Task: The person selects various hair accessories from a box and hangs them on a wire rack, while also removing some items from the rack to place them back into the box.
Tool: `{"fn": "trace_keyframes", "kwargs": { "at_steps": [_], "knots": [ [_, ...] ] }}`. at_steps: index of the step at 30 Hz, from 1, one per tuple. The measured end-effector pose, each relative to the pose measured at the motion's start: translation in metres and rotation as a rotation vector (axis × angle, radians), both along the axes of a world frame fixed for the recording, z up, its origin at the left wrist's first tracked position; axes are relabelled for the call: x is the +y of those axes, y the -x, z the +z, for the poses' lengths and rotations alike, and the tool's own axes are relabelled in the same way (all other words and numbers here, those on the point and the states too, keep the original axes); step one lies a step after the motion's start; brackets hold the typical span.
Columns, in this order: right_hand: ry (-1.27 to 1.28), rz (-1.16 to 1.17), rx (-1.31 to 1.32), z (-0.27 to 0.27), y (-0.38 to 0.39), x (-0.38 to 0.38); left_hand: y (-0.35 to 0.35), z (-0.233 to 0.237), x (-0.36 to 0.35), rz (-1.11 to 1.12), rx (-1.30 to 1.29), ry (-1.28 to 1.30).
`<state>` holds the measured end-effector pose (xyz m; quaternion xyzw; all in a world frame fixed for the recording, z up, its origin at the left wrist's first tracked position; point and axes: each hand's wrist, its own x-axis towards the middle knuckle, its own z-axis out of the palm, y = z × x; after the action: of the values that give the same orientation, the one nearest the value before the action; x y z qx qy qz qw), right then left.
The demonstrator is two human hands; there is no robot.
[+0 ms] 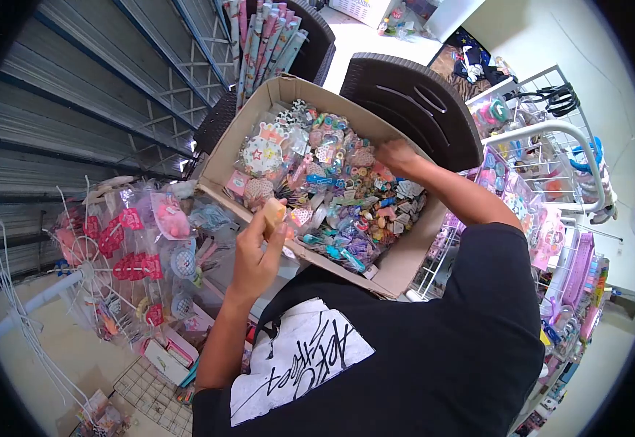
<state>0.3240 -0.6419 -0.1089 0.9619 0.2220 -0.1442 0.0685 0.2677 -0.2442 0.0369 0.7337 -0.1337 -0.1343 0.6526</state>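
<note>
My left hand (254, 255) is closed around a small pale orange-yellow piece (276, 212), thumb and fingers pinching it above the near left wall of a cardboard box (399, 275). What kind of thing the piece is, I cannot tell. At the box's far right side, my right hand (399, 157) reaches in with curled fingers, their tips hidden among small packets. Bagged trinkets (346, 175) in many colours fill the box. A white packet with a red star (263, 155) lies on the left part of the pile, and a blue clip-like piece (319, 180) sits near the middle.
Dark woven chairs (412, 102) stand behind the box, one holding rolls of patterned paper (266, 47). To the left is a round rack (84, 273) hung with packets. A white wire rack (550, 131) with goods stands at right. A folding metal shutter (99, 87) lines the left.
</note>
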Motion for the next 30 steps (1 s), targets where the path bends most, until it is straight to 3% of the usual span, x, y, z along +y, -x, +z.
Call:
{"fn": "trace_keyframes", "kwargs": {
  "at_steps": [2, 5, 7, 8, 10, 11, 12, 14, 18, 19, 20, 23, 24, 26, 28, 30],
  "knots": [
    [-0.029, -0.026, -0.042, -0.001, 0.002, 0.001, 0.005, 0.002, 0.001, 0.013, 0.014, -0.016],
    [0.012, 0.073, 0.100, 0.014, 0.000, 0.006, 0.012, 0.004, 0.010, -0.038, 0.050, -0.059],
    [0.010, 0.303, -0.006, 0.017, -0.008, 0.013, 0.018, 0.002, 0.016, -0.090, 0.062, -0.091],
    [0.013, 0.308, -0.016, 0.018, -0.011, 0.017, 0.023, 0.001, 0.018, -0.066, 0.094, -0.005],
    [-0.016, 0.393, 0.237, 0.068, -0.020, 0.061, 0.032, 0.006, 0.021, -0.035, 0.113, 0.082],
    [0.131, 0.251, 0.556, 0.110, -0.026, 0.097, 0.036, 0.016, 0.023, -0.025, 0.142, 0.102],
    [0.135, 0.257, 0.544, 0.136, -0.031, 0.114, 0.040, 0.022, 0.025, -0.016, 0.170, 0.123],
    [0.054, 0.277, 0.851, 0.168, -0.036, 0.135, 0.050, 0.021, 0.034, -0.003, 0.138, 0.167],
    [0.045, 0.491, 0.754, 0.229, -0.036, 0.176, 0.079, 0.030, 0.055, 0.081, 0.102, 0.274],
    [-0.105, 0.592, 0.741, 0.232, -0.036, 0.184, 0.086, 0.031, 0.060, 0.099, 0.086, 0.274],
    [-0.095, 0.615, 0.729, 0.243, -0.032, 0.195, 0.093, 0.030, 0.066, 0.147, 0.041, 0.359],
    [-0.508, 0.624, 0.845, 0.306, 0.001, 0.250, 0.119, 0.040, 0.094, 0.231, -0.012, 0.429],
    [-0.494, 0.659, 0.841, 0.313, 0.011, 0.269, 0.129, 0.044, 0.103, 0.242, 0.002, 0.420],
    [-0.697, 0.686, 0.893, 0.324, 0.032, 0.309, 0.150, 0.045, 0.117, 0.334, -0.048, 0.518],
    [-0.757, 0.754, 0.962, 0.320, 0.056, 0.350, 0.171, 0.052, 0.132, 0.253, -0.189, 0.400],
    [-0.892, 0.817, 0.888, 0.314, 0.078, 0.390, 0.196, 0.044, 0.148, 0.392, -0.218, 0.372]
  ]
}}
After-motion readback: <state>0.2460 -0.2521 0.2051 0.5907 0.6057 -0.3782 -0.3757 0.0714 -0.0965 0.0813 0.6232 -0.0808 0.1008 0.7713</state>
